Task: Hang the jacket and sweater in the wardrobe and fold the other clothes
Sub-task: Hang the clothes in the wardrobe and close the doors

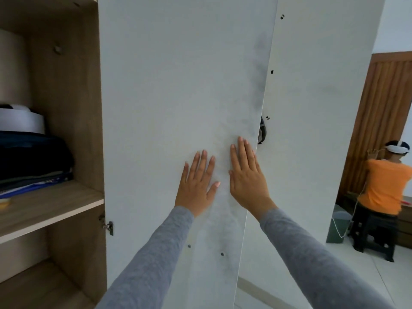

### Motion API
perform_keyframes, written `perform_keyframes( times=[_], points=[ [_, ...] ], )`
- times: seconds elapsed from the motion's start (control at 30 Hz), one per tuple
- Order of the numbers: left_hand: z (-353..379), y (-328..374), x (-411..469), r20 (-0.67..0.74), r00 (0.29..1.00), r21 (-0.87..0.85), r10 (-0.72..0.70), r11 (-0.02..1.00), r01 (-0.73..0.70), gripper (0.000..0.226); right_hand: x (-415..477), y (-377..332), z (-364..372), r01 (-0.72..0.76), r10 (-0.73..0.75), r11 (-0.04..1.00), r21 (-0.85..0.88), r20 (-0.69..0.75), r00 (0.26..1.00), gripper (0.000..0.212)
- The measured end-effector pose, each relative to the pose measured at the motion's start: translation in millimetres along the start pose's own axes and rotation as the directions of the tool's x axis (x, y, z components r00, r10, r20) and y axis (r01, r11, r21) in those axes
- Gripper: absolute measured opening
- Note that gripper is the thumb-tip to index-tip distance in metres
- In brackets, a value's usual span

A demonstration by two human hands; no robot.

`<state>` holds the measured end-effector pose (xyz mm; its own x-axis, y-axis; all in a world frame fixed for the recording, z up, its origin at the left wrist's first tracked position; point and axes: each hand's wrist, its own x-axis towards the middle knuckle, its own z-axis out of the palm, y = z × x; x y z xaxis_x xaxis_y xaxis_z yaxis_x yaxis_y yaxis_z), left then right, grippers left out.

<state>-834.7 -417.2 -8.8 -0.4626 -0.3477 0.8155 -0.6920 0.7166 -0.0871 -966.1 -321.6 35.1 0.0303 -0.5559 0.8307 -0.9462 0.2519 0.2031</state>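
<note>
A white wardrobe door fills the middle of the view, smudged grey near its right edge. My left hand lies flat against it with fingers spread and nothing in it. My right hand is pressed flat beside it, close to the door's right edge, also holding nothing. A dark bit of something pokes out at the gap between this door and the second white door. To the left, the open wooden compartment holds a stack of dark folded clothes on a shelf.
A white roll and a pale box sit above the folded stack. A metal hinge sits at the door's left edge. At the right, a person in an orange shirt sits on a dark stool by a brown door.
</note>
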Motion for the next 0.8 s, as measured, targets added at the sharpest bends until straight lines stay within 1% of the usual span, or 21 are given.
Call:
perform_keyframes(
  times=[0.17,0.23,0.4,0.5,0.57,0.67,0.73,0.8],
  points=[
    [-14.8,0.4,-4.2,0.123,0.992,0.014,-0.039,0.999,0.038,0.068,-11.7,-7.1,-0.6,0.012,-0.012,1.0,0.001,0.05,0.999,0.061],
    [-25.5,3.6,-6.2,0.202,0.977,0.013,-0.067,0.998,0.066,0.067,-16.7,-7.8,-2.2,0.013,-0.015,1.0,0.024,0.071,0.997,0.062],
    [-57.5,11.9,-24.7,0.28,0.944,0.128,-0.175,0.981,0.144,0.064,-30.9,-10.0,-7.7,0.073,-0.084,0.994,0.081,0.145,0.986,0.064],
    [-83.3,16.6,-31.5,0.276,0.933,0.195,-0.23,0.964,0.18,0.062,-26.4,-13.6,-23.1,0.081,-0.113,0.983,0.165,0.193,0.975,0.057],
    [-102.3,20.1,-35.6,0.265,0.923,0.258,-0.278,0.943,0.209,0.062,-24.6,-17.8,-32.8,0.094,-0.151,0.963,0.253,0.22,0.964,0.058],
    [-127.6,29.1,-51.3,0.229,0.915,0.344,-0.333,0.907,0.244,0.059,-31.8,-22.9,-47.1,0.032,-0.164,0.902,0.43,0.274,0.948,0.062],
    [-145.7,35.2,-68.6,0.173,0.921,0.425,-0.35,0.87,0.25,0.059,-42.5,-28.8,-57.6,0.027,-0.199,0.859,0.512,0.284,0.938,0.061],
    [-162.2,36.6,-89.5,0.129,0.908,0.465,-0.398,0.834,0.299,0.059,-51.4,-36.9,-66.0,0.041,-0.229,0.822,0.568,0.264,0.937,0.06]
  ],
)
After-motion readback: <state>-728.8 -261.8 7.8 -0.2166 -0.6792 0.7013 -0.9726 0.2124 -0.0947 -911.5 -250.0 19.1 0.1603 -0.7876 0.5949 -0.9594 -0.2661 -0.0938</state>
